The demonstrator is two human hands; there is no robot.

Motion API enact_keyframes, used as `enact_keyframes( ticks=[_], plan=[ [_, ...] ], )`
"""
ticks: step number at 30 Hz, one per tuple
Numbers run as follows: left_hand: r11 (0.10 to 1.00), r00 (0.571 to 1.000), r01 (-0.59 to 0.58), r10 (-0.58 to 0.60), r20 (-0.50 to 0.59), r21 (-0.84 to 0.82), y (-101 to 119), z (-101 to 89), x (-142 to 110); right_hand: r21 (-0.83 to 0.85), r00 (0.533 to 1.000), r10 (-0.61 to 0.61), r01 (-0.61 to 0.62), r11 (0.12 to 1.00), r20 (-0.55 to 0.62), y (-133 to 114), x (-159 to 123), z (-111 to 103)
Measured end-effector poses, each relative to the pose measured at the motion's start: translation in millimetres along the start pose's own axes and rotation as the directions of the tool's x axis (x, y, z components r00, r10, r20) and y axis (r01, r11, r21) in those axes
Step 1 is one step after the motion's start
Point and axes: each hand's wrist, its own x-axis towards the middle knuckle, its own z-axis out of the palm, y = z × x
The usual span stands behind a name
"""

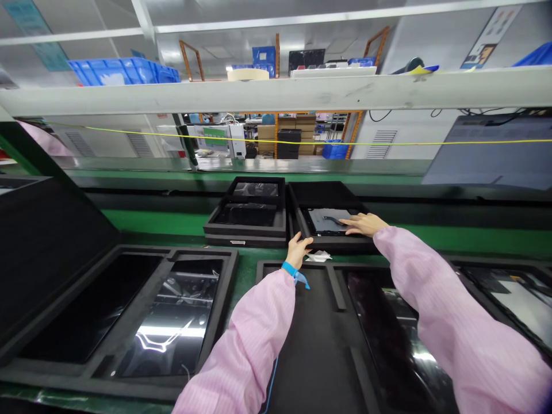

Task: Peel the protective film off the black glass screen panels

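Note:
My left hand (297, 250) grips the front left corner of a black foam tray (340, 244), its thumb and fingers bent over the rim. A blue band (295, 273) circles that wrist. Inside this tray lies a grey flat panel (321, 221) with a black border. My right hand (365, 223) reaches over the panel's right side, its fingers stretched out at the end of a dark curved strip (333, 219). The thumb is hidden, and I cannot tell whether the strip is fixed to the panel. A scrap of white film (318, 256) lies in front of the tray.
Left of it are stacked foam trays (245, 231) with dark panels. Nearer stand a large tray (233, 276) with two glossy black screens and another tray (297, 345) with a dark screen (379, 328). A white shelf beam (267, 96) and yellow cord (302, 142) cross above.

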Motion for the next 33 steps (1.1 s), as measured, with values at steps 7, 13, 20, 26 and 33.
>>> enact_keyframes(
  ticks=[7,13,20,26,33],
  plan=[
    [1.000,1.000,0.021,-0.021,0.015,0.004,0,-3.4,5,-0.091,0.994,-0.045,0.036,0.995,-0.098,10,-1,-22],
    [1.000,1.000,0.026,-0.026,0.004,0.005,-2,-3.2,6,-0.088,0.985,0.004,-0.020,0.996,-0.171,8,2,-35],
    [1.000,0.998,0.000,-0.002,0.060,0.023,0,-6.2,6,-0.033,0.960,0.177,-0.188,0.982,-0.215,-3,-21,-35],
    [1.000,0.997,-0.024,0.024,0.072,0.005,-3,7.2,4,0.015,0.855,0.363,-0.385,0.923,-0.369,11,-79,-77],
    [0.988,0.987,-0.154,0.152,-0.050,-0.025,30,23.6,-21,0.165,0.547,0.681,-0.708,0.687,-0.486,30,-132,-95]
  ],
)
